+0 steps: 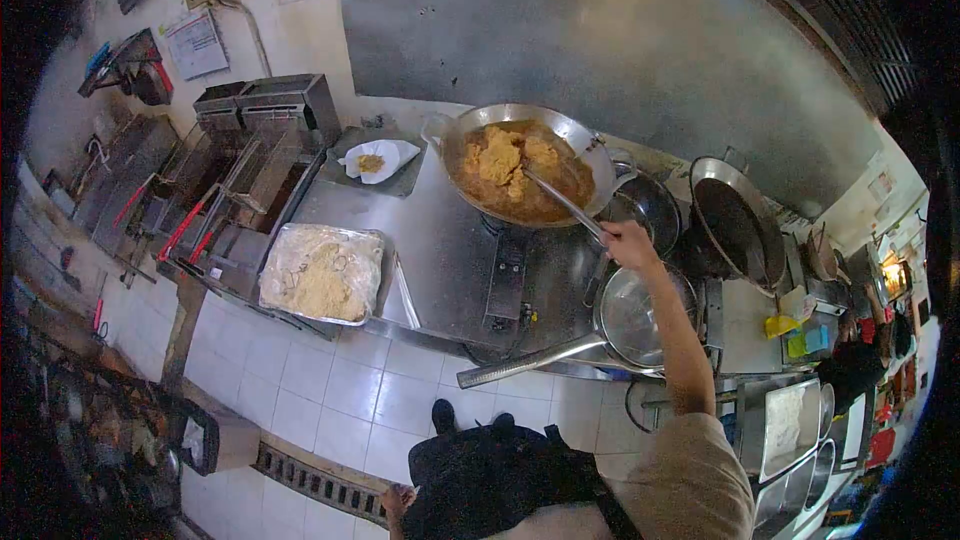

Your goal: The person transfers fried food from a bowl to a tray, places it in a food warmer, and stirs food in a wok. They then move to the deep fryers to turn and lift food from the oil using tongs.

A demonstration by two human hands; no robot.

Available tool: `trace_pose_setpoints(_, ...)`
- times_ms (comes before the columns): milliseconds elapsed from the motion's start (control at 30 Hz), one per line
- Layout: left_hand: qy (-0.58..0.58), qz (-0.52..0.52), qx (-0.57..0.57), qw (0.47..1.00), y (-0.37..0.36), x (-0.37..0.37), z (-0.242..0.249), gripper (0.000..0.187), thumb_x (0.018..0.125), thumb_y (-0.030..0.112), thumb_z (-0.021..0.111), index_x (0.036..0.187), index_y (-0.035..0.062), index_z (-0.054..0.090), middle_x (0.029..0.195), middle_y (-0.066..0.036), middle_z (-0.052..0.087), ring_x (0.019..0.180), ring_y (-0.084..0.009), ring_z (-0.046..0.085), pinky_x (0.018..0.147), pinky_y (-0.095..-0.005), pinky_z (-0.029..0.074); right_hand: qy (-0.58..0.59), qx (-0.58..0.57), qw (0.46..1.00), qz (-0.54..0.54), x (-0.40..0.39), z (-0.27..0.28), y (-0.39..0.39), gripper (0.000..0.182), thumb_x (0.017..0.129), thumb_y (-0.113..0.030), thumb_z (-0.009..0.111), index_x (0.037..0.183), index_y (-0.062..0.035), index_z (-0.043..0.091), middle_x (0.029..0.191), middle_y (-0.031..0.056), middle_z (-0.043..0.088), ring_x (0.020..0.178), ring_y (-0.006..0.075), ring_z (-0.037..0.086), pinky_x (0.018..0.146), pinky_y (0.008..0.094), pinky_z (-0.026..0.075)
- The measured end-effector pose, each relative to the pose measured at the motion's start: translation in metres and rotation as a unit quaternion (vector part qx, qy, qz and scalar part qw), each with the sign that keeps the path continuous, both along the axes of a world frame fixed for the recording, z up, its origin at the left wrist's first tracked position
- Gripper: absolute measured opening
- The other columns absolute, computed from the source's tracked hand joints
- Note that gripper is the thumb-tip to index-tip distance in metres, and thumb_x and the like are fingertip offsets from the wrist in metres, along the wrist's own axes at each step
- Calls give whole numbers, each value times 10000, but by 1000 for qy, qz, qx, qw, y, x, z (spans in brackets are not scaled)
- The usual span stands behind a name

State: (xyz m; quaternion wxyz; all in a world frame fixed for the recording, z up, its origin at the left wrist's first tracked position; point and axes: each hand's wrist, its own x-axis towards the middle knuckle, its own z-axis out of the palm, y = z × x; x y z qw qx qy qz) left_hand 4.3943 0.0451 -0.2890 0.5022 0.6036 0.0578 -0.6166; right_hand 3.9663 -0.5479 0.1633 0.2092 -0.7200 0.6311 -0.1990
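My right hand (630, 243) is closed around a long-handled metal utensil (565, 200). Its far end reaches into a wide two-handled wok (592, 155) and is lost among the food, so its kind does not show. Clumps of golden-brown battered food (500, 158) sit in bubbling brown oil (530, 208). Low beside my body hangs my left hand (398, 502), away from the counter; its fingers are too small and dim to make out. Beneath my right forearm lies a large round strainer (640, 315) with a thick metal handle (530, 360).
A foil-lined tray of flour (318, 275) and metal tongs (406, 290) lie on the counter's left part. Behind them is a paper-lined dish (380, 160) with crumbs. Deep fryers (255, 170) stand left; dark woks (735, 225) stand right. A floor drain (315, 480) runs behind.
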Motion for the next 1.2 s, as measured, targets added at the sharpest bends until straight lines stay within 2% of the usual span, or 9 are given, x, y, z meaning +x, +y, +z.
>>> trace_pose_setpoints(200, 235, 209, -294, 902, 11, 7, -32, 376, 873, 377, 502, 932, 8, 541, 772, -102, 566, 596, -178, 547, 473, -269, 417, 62, -151, 986, 22, -14, -25, 22, 296, 803, -191, 593, 1078, -90, 632, 822, 182, 635, 740, 302, 625, 676, 363, 487)
trace_pose_setpoints(300, -108, 65, -23, 992, -12, 16, -10, 381, 864, 344, 539, 1015, -6, 540, 840, -134, 591, 641, -214, 585, 506, -290, 473, 61, -184, 981, 16, -10, -23, 38, 289, 780, -199, 604, 1038, -77, 649, 861, 205, 622, 792, 383, 605, 735, 415, 493)
trace_pose_setpoints(400, -84, 28, -106, 990, -15, 23, 1, 359, 915, 339, 381, 1100, 60, 509, 978, -122, 554, 843, -254, 566, 679, -374, 501, 73, -144, 987, -11, 2, 0, 61, 302, 773, -193, 611, 1053, -83, 640, 877, 212, 621, 823, 383, 599, 751, 412, 485)
trace_pose_setpoints(500, -127, 1, 25, 992, -32, 20, 20, 332, 918, 338, 379, 1076, 79, 513, 968, -108, 564, 872, -262, 563, 719, -390, 499, 80, -111, 990, -24, 7, 4, 71, 326, 779, -190, 613, 1090, -94, 621, 914, 222, 618, 874, 357, 599, 781, 398, 471)
trace_pose_setpoints(700, 16, 92, 13, 996, -22, 28, 1, 467, 815, 297, 594, 1094, -67, 507, 921, -200, 610, 718, -295, 624, 592, -382, 541, 104, -145, 984, -27, 21, 8, 99, 347, 780, -164, 594, 1117, -83, 603, 768, 224, 610, 731, 388, 603, 681, 441, 479)
trace_pose_setpoints(800, -144, 71, 35, 986, -23, 7, 8, 426, 840, 285, 550, 1085, -62, 520, 920, -194, 611, 720, -278, 624, 600, -365, 534, 124, -117, 985, -40, 31, 20, 113, 342, 785, -167, 581, 1119, -95, 600, 716, 205, 612, 672, 377, 606, 641, 467, 486)
trace_pose_setpoints(967, 144, 41, -32, 988, -8, 39, -6, 377, 888, 263, 475, 1086, -56, 518, 947, -167, 610, 781, -259, 620, 644, -326, 525, 154, -138, 978, -31, 35, 16, 123, 372, 807, -168, 558, 1174, -105, 561, 670, 196, 600, 625, 365, 604, 583, 467, 483)
trace_pose_setpoints(1100, -167, -15, 108, 980, -54, -12, 93, 379, 901, 275, 456, 1088, -50, 509, 983, -155, 597, 858, -265, 605, 668, -334, 521, 180, -144, 973, -32, 37, 15, 130, 378, 804, -176, 562, 1174, -98, 559, 648, 196, 591, 599, 363, 603, 527, 467, 477)
trace_pose_setpoints(1200, -32, -8, -24, 999, -34, 8, 42, 393, 892, 294, 495, 1130, -19, 481, 1038, -155, 574, 890, -268, 593, 662, -335, 518, 169, -169, 971, -28, 39, 12, 133, 381, 807, -178, 561, 1182, -106, 555, 667, 201, 594, 582, 360, 598, 509, 465, 475)
